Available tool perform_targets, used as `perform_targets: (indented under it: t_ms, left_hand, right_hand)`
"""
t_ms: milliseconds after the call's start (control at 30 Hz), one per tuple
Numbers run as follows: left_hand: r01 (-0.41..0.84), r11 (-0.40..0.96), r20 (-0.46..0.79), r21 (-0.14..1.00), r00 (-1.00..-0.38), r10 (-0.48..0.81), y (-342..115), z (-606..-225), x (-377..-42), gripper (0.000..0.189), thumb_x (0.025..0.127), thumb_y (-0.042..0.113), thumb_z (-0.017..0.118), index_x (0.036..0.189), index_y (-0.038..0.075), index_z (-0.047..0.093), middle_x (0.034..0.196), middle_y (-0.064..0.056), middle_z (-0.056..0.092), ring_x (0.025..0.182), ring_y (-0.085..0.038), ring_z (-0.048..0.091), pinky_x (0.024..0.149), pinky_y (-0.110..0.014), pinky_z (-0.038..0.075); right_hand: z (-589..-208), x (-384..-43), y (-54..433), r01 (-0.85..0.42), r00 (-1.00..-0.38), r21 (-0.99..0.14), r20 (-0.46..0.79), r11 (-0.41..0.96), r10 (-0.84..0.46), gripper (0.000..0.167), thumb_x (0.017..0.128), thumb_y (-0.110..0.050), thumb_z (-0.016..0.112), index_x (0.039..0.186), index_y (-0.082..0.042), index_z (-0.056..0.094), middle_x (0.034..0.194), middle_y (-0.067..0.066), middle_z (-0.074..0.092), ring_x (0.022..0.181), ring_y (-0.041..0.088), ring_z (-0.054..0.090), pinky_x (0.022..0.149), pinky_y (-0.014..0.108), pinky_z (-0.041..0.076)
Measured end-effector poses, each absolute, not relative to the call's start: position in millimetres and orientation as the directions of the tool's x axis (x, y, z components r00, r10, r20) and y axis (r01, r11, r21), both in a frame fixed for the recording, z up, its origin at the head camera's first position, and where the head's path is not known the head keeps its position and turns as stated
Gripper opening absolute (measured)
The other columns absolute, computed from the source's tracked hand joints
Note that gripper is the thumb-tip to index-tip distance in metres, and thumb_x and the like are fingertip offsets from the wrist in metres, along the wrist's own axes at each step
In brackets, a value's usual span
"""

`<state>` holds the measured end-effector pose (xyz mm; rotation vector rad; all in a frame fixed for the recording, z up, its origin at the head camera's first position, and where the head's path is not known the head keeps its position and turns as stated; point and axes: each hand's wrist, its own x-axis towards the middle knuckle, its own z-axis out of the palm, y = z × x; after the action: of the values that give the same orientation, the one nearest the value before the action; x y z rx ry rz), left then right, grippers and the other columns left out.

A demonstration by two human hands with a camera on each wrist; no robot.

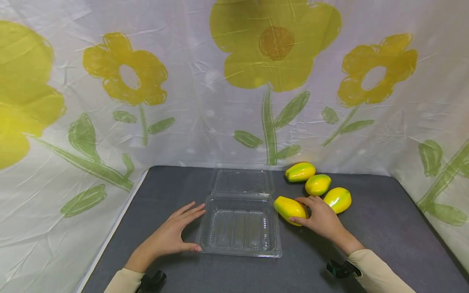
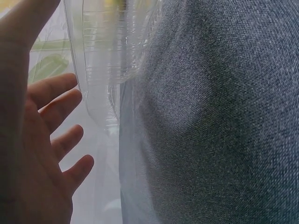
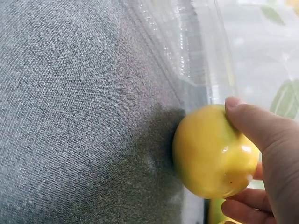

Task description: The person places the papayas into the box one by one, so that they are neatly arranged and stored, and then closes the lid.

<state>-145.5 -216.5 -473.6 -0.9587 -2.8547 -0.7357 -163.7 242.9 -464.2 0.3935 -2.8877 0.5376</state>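
Note:
A clear plastic clamshell container (image 1: 239,232) lies on the table with its lid (image 1: 242,182) folded back behind it. At its left rim my left hand (image 1: 172,236) is spread, fingers straight, thumb and fingertips touching or very near the edge. My right hand (image 1: 320,217) grips a yellow-green papaya (image 1: 288,208) between thumb and fingers, just right of the container. The right wrist view shows that papaya (image 3: 212,151) from its rounded end, with the thumb on top. In the left wrist view the left hand's fingers (image 2: 58,100) are apart and hold nothing.
Three more papayas sit at the right: one at the back (image 1: 300,172), one in the middle (image 1: 318,185), and one behind the right hand (image 1: 338,200). A dark grey cloth covers the table (image 1: 373,244). A white flower-printed curtain (image 1: 198,101) stands behind it.

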Motion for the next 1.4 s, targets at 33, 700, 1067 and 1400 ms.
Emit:
perform_targets:
  t_ms: [33, 700, 1067, 1400]
  left_hand:
    - [0.579, 0.696, 0.186, 0.423, -0.808, 0.559, -216.4, -473.5, -145.5, 0.104, 0.065, 0.069, 0.077, 0.151, 0.020, 0.043, 0.159, 0.000, 0.040, 0.149, -0.036, 0.031, 0.107, -0.071, 0.034]
    - [0.587, 0.694, 0.212, 0.416, -0.805, 0.554, -216.5, -474.9, -144.5, 0.099, 0.068, 0.069, 0.075, 0.149, 0.021, 0.046, 0.158, 0.001, 0.042, 0.148, -0.035, 0.033, 0.107, -0.070, 0.035]
    - [0.576, 0.693, 0.217, 0.433, -0.813, 0.540, -215.0, -474.5, -139.3, 0.097, 0.069, 0.070, 0.072, 0.148, 0.020, 0.048, 0.157, 0.001, 0.043, 0.147, -0.035, 0.034, 0.106, -0.071, 0.035]
    - [0.580, 0.693, 0.227, 0.427, -0.811, 0.539, -213.4, -475.5, -138.5, 0.093, 0.070, 0.069, 0.072, 0.146, 0.019, 0.050, 0.157, 0.001, 0.044, 0.147, -0.034, 0.036, 0.106, -0.071, 0.034]
  right_hand:
    - [-464.2, -163.5, 243.1, -0.288, -0.950, -0.328, 0.220, 0.900, -0.223, 0.069, 0.074, -0.055, 0.081, 0.123, -0.009, 0.068, 0.115, 0.007, 0.071, 0.098, 0.024, 0.062, 0.081, 0.044, 0.053]
    - [-444.8, -158.3, 254.1, -0.326, -0.930, -0.346, 0.285, 0.880, -0.233, 0.064, 0.077, -0.042, 0.083, 0.125, -0.004, 0.065, 0.112, 0.013, 0.070, 0.091, 0.023, 0.064, 0.075, 0.040, 0.052]
    - [-425.1, -158.1, 243.6, -0.360, -0.916, -0.364, 0.311, 0.859, -0.252, 0.063, 0.078, -0.037, 0.083, 0.128, -0.004, 0.063, 0.115, 0.011, 0.070, 0.094, 0.024, 0.064, 0.077, 0.040, 0.052]
    - [-420.4, -162.6, 219.4, -0.377, -0.913, -0.406, 0.315, 0.832, -0.260, 0.063, 0.076, -0.037, 0.085, 0.128, -0.008, 0.063, 0.110, 0.007, 0.070, 0.088, 0.017, 0.061, 0.075, 0.036, 0.051]
